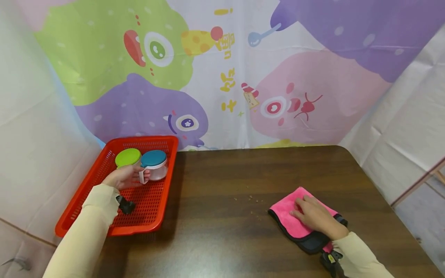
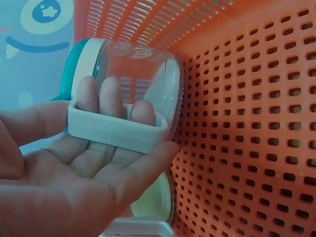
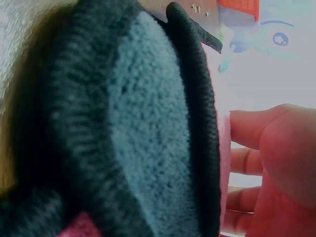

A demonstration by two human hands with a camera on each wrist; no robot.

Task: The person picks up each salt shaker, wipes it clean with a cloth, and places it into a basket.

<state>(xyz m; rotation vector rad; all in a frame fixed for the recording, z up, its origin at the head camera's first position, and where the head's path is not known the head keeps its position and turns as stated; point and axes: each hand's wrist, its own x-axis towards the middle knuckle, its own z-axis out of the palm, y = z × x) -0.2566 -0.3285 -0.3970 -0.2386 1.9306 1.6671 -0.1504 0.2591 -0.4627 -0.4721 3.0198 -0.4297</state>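
My left hand (image 1: 126, 177) reaches into a red plastic basket (image 1: 169, 173) on the left of the table. Several of its fingers are hooked through the white handle (image 2: 116, 131) of a clear jar (image 1: 159, 172) with a blue lid. Beside it stands a second jar (image 1: 128, 157) with a green lid, partly hidden behind the hand. On the right, my right hand (image 1: 316, 216) rests on a folded pink cloth (image 1: 286, 210) with black edging. The fingers touch its top in the head view. In the right wrist view the cloth's folded dark edge (image 3: 148, 108) covers much of the scene.
Small light crumbs (image 1: 256, 200) lie on the brown wooden table (image 1: 215, 216), left of the cloth. A cartoon-printed sheet (image 1: 229, 127) hangs behind the table's far edge. Pale sheets hang at both sides, and the basket stands close to the left one.
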